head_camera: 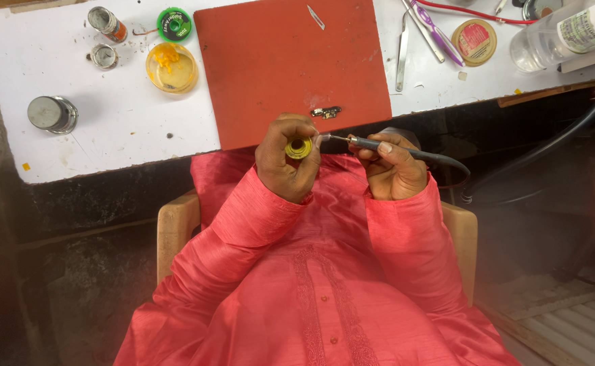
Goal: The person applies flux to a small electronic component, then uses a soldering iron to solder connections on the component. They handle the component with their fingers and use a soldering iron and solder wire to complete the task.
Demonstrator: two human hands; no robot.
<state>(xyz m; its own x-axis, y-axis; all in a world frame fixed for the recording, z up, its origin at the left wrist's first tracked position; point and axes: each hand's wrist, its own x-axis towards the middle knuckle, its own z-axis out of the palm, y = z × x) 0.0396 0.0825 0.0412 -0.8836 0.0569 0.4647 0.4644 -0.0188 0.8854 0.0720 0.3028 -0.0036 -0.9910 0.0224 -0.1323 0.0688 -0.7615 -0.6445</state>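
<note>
Head view: a small yellow spool (pixel 299 148) is clenched in the left hand (pixel 285 157), held up so the soldering iron (pixel 379 144), pinched pen-like in the right hand (pixel 394 166), can be met at its tip. At twelve o'clock, a tiny circuit board (pixel 326 112) is laid on a red mat (pixel 291 64) upon the white counter (pixel 108 122), above a dark floor.

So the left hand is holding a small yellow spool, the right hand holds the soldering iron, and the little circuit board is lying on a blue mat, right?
Not quite: the head view shows the circuit board on a red mat, not blue. The left hand does hold the yellow spool, and the right hand the soldering iron.
</note>
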